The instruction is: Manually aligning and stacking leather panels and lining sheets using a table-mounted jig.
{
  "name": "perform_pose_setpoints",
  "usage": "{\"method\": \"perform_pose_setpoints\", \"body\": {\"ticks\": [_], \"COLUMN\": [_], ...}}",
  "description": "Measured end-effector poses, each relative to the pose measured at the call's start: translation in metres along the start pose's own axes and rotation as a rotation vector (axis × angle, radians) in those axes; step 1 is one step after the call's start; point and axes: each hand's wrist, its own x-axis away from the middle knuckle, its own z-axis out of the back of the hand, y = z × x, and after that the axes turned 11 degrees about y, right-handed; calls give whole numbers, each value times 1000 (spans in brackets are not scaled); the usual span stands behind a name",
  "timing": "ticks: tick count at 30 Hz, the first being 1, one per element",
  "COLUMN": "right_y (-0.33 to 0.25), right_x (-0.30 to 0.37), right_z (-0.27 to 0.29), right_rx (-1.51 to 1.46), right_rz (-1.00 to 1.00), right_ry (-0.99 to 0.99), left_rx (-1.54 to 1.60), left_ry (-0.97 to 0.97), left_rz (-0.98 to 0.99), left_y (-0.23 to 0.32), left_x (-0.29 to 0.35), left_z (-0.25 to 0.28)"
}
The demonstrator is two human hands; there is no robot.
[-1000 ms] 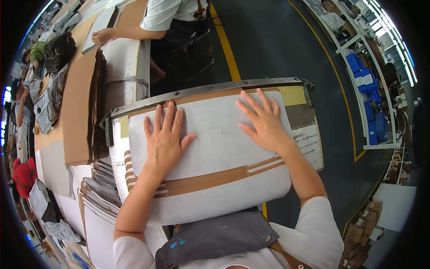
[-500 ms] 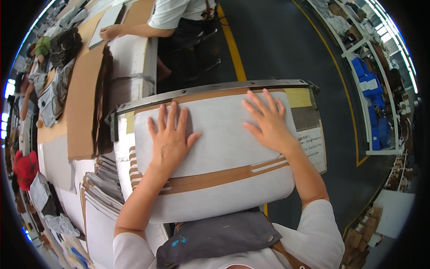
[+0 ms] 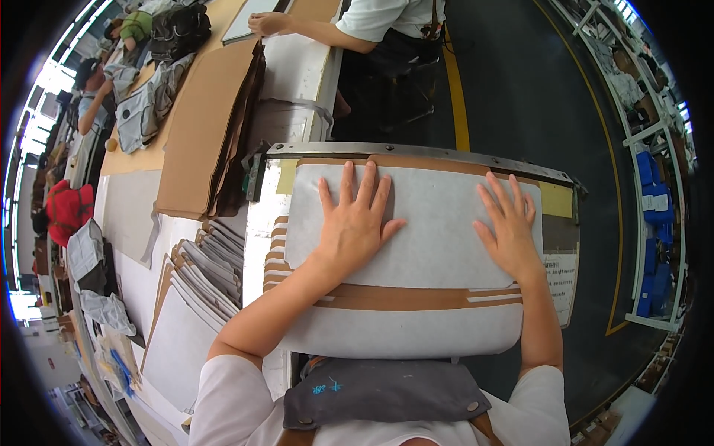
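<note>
Both palms rest flat on a pale grey sheet (image 3: 439, 230) with rounded corners, backed by brown board that shows along its far edge. My left hand (image 3: 357, 223) lies on the sheet's left half, fingers spread and tips at its far edge. My right hand (image 3: 512, 230) is spread near the sheet's right end. Under it, more grey-and-brown pieces (image 3: 416, 323) are fanned out toward me, their stepped edges showing at the left. A metal strip (image 3: 424, 154) runs along the far edge of the work table, just beyond my fingertips.
To the left stands a stack of brown boards (image 3: 204, 134), with a fanned pile of grey pieces (image 3: 193, 297) nearer me. A co-worker's arm (image 3: 320, 31) reaches over the far table. Grey bags (image 3: 152, 104) lie far left. Shelves with blue bins (image 3: 654, 223) stand at right.
The view has swung left, so the table and sheet sit further right in the picture. My hands keep about the same places on the sheet.
</note>
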Motion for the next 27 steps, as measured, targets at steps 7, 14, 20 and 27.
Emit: {"method": "perform_pose_setpoints", "body": {"ticks": [7, 14, 20, 27], "right_y": [1, 0, 2, 2], "right_x": [0, 1, 3, 2], "right_z": [2, 2, 0, -8], "right_rx": [3, -3, 27, -3], "right_rz": [3, 13, -16, 47], "right_ry": [-9, -2, 14, 91], "left_rx": [15, 31, 30, 21], "left_ry": [-36, -61, -72, -96], "left_rz": [8, 17, -1, -9], "left_y": [1, 0, 0, -7], "left_x": [-2, -2, -3, -2], "left_z": [2, 3, 2, 3]}}
